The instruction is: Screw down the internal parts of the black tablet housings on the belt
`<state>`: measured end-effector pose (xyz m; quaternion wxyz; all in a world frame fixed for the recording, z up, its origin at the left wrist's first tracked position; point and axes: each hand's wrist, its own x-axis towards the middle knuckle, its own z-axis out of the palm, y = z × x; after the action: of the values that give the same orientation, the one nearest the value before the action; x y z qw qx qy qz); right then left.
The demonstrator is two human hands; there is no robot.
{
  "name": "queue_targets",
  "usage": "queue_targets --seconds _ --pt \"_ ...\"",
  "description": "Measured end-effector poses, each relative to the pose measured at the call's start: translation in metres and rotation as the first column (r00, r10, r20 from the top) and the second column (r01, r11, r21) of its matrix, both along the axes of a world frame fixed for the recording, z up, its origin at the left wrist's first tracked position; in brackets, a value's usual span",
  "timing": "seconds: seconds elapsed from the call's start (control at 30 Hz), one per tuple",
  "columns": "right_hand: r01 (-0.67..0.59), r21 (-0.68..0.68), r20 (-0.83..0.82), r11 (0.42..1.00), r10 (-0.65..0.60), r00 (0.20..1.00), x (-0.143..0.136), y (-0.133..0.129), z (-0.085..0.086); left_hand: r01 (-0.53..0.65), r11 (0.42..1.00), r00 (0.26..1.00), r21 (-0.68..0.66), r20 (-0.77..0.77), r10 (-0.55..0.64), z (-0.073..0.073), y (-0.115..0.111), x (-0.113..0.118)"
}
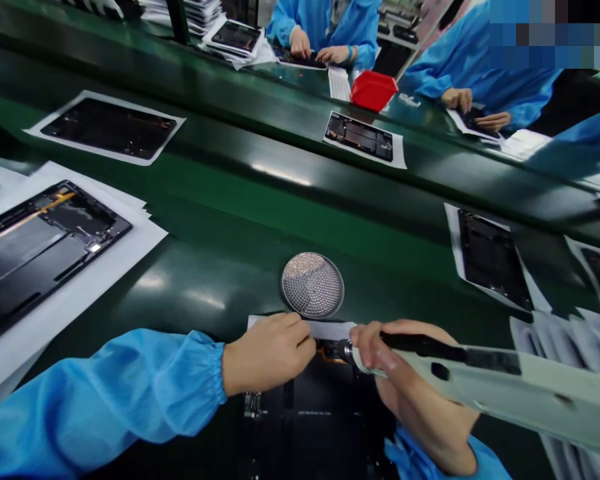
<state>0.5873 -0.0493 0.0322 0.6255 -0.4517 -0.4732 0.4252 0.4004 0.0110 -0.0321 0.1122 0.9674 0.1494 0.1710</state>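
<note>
While my right hand point(405, 363) is clamped around a pale power screwdriver point(510, 387), its metal nose points at the top end of an opened tablet point(325, 427). I see that tablet lying right in front of me on the near side of the green tabletop point(205, 233), with white paper point(330, 329) showing past its far edge. My left hand point(273, 350) reaches over the same end from the other side, fingers curled and bunched together near the screwdriver's nose; I cannot tell whether they pinch anything. Between my hands an orange strip point(334, 359) shows on the tablet.

Just beyond my left hand sits a round tray point(330, 290), small shiny pieces heaped toward its far left side. Off to my left, a second tablet point(55, 233) rests on stacked paper; to my right, a pile of white sheets point(573, 340) lies partly behind the screwdriver. Farther out, a red bin point(374, 91) stands between two blue-sleeved people point(325, 27), whose hands are at dark panels point(303, 61).
</note>
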Motion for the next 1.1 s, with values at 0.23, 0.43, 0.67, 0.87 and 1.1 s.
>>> queue_targets --seconds 0.23,0.43,0.67,0.87,1.1 --pt "-0.013 0.011 -0.006 1.0 0.013 1.0 -0.006 0.003 -0.001 -0.02 0.999 0.999 -0.026 0.034 0.021 -0.007 0.001 0.009" --pt "-0.026 -0.002 0.022 1.0 0.026 0.999 -0.005 0.004 0.0 -0.026 1.0 0.995 0.008 0.093 0.025 -0.009 0.0 0.013" --pt "-0.032 0.034 0.091 0.999 0.029 0.995 -0.004 0.006 0.0 -0.018 0.991 0.991 0.135 0.132 0.0 -0.007 -0.006 0.01" --pt "-0.032 0.031 0.104 0.999 0.029 0.994 -0.005 0.006 -0.003 0.024 0.988 0.997 0.153 0.073 -0.035 0.0 -0.01 0.006" --pt "-0.059 0.011 0.097 0.998 0.058 0.994 -0.005 0.006 -0.008 0.038 0.992 0.998 0.124 0.047 -0.044 -0.001 -0.01 0.006"
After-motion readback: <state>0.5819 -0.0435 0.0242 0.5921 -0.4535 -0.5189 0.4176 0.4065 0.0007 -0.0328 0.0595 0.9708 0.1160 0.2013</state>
